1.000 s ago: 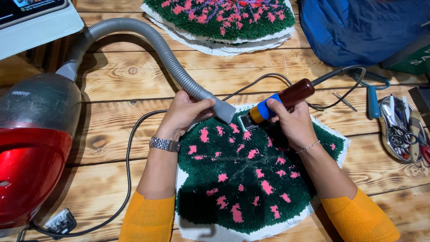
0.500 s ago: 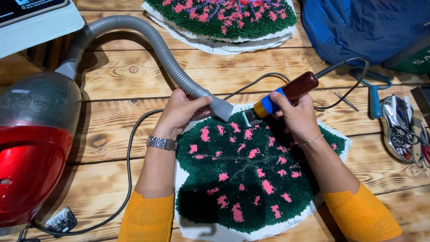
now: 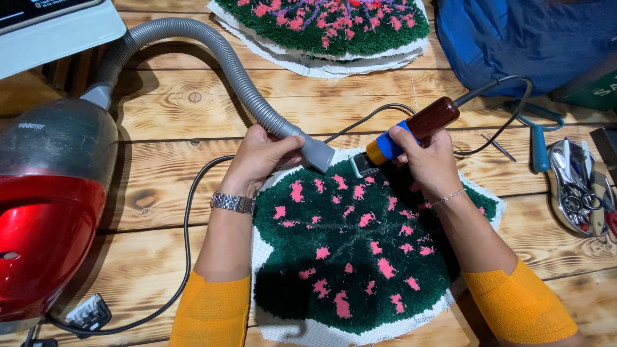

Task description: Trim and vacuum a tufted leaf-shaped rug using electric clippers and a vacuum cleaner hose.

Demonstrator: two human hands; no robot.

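Lying across scorched-grain wooden planks (image 3: 360, 109): a tufted green rug with pink blotches (image 3: 360, 250), white backing cloth showing round its rim, set square between both forearms and so within easy reach of either hand.

Gripping the grey vacuum hose (image 3: 212, 58) just behind its nozzle (image 3: 318, 154) with the left hand (image 3: 260, 160), fingers wrapped fully round the tube, thumb on top; tipping the nozzle mouth down at the rug's far edge, right beside the cutting head, probably for catching fluff as it comes loose.

Clasping a corded trimmer (image 3: 405, 135) in the right hand (image 3: 427, 164), fingers closed about the blue-and-orange neck, dark wooden handle sticking out up and to the right (cable trailing off behind). Pressing its head against the pile at the far rim, nearly touching the nozzle.

Sitting at left, hose attached: a red canister vacuum (image 3: 48, 212). Resting beyond, a second flowered rug (image 3: 321, 29); at right, a blue bag (image 3: 527, 38) and a metal tray of scissors (image 3: 581, 189).
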